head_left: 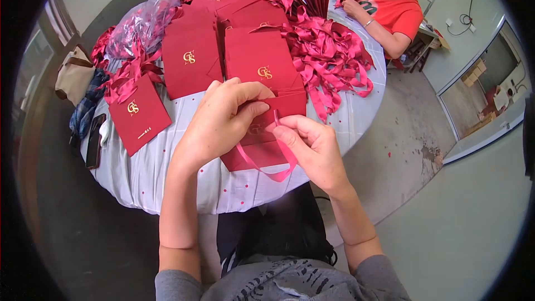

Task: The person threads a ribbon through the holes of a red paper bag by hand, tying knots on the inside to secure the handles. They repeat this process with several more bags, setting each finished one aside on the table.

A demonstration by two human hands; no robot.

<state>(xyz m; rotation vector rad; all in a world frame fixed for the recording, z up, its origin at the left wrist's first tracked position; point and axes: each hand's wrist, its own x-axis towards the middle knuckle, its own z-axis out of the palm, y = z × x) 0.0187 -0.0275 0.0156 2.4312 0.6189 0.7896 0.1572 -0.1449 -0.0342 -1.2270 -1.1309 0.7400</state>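
Near the table's front edge, my left hand [225, 114] pinches the upper edge of a red paper bag [256, 157]. My right hand [309, 145] is closed on a pink ribbon [281, 174] at the bag's top edge, to the right of my left hand. The ribbon hangs in a loop in front of the bag. Just beyond my hands stands a stack of red bags with a gold logo [262, 58], with a second stack [192, 58] to its left. A single red bag [139, 116] lies at the left.
The round table [184, 184] has a white cloth. Loose pink ribbons [334, 58] heap at the right, and a clear plastic bag [146, 25] lies at the back left. A phone [96, 142] is at the left edge. A person in red [390, 17] sits at the back right.
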